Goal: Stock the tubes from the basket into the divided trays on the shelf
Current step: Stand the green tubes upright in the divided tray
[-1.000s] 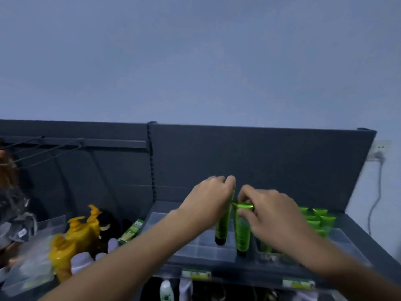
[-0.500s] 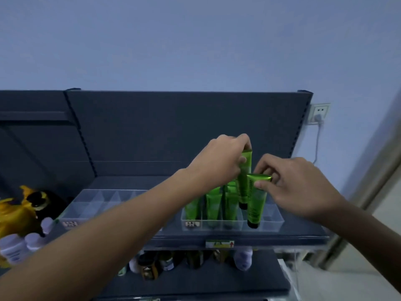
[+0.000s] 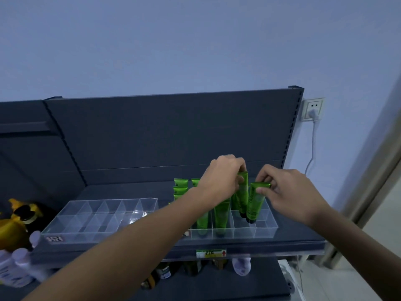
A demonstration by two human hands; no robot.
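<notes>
My left hand (image 3: 223, 179) pinches the crimped top of a green tube (image 3: 242, 196), cap down, over the right divided tray (image 3: 267, 230). Just to its right, my right hand (image 3: 288, 192) pinches the top of a second green tube (image 3: 255, 202), whose black cap hangs just above a tray compartment near the right end. Several more green tubes (image 3: 221, 216) stand upright in that tray's left and middle compartments, partly hidden by my left arm. A second clear divided tray (image 3: 102, 216) holds no tubes. The basket is out of view.
Both trays sit on a dark grey shelf (image 3: 249, 244) with a price tag (image 3: 211, 253) on its front lip. Yellow bottles (image 3: 13, 224) and white bottles (image 3: 15, 270) stand at the left. Bottles fill the lower shelf (image 3: 195, 268). A wall socket (image 3: 312, 109) is at the right.
The camera view has shifted, so the shelf sits lower and further right in frame. Both hands have lowered their tubes closer to the right tray's compartments.
</notes>
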